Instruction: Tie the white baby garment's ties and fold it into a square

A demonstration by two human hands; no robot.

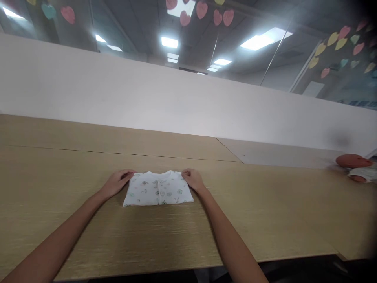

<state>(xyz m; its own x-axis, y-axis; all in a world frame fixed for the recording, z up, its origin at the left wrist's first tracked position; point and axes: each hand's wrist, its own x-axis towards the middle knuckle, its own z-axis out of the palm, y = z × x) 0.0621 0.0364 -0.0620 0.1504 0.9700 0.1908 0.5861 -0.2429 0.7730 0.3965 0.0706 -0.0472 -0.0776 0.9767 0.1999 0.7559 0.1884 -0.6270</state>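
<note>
A folded white baby garment [159,188] with small printed figures lies flat on the wooden table [141,239]. Its neckline faces away from me and a front seam runs down its middle. At the far left corner of the cloth, my left hand [117,183] has its fingers closed on the edge. My right hand [193,179] pinches the far right corner, with thumb and fingers together. Both forearms reach in from the near edge, one on each side of the garment.
A doll [353,161] in a pale outfit lies at the table's far right. Behind the table rises a white wall [147,94], with glass panels above it carrying heart-shaped paper notes [202,10]. A grey panel [271,152] is set into the table's back right.
</note>
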